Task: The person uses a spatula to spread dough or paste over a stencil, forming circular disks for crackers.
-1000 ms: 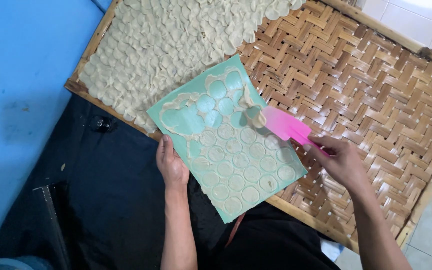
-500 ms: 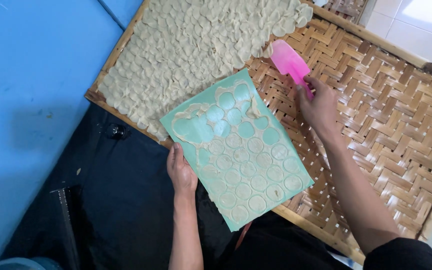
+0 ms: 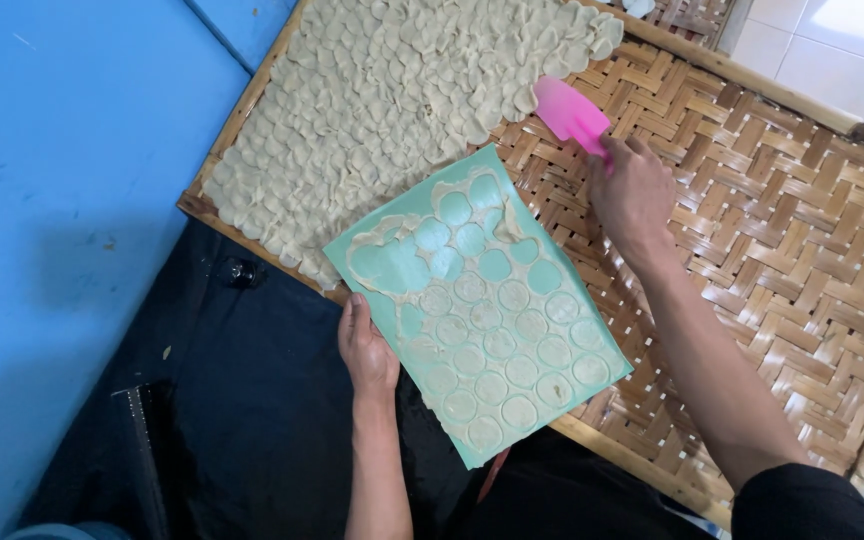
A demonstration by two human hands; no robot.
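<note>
**Dough discs, a green board and a pink scraper over a woven tray**

A large woven bamboo tray (image 3: 772, 230) fills most of the view, lying slantwise with a blue wall (image 3: 62, 200) at its left and pale floor tiles (image 3: 832, 60) past its far edge. The tray's upper left part is covered by a dense layer of pale, overlapping dough pieces (image 3: 382, 110); the rest of the weave is bare.

A green board (image 3: 482, 300) lies tilted over the tray's near rim, one end over the weave, the other past the rim toward the person's dark lap (image 3: 252, 420). Round dough discs (image 3: 512, 370) sit in rows on its lower part; at the upper end, empty round spots show amid thin scraps of dough.

The left hand (image 3: 367, 350) holds the board at its left edge, thumb lying along the edge; the other fingers are hidden beneath it, so their grip cannot be told.

The right hand (image 3: 632, 195) is over the weave, just past the board's upper corner, fingers curled together around the handle of a pink scraper (image 3: 570, 112). The scraper's blade points at the edge of the dough layer, touching or nearly touching it.
</note>
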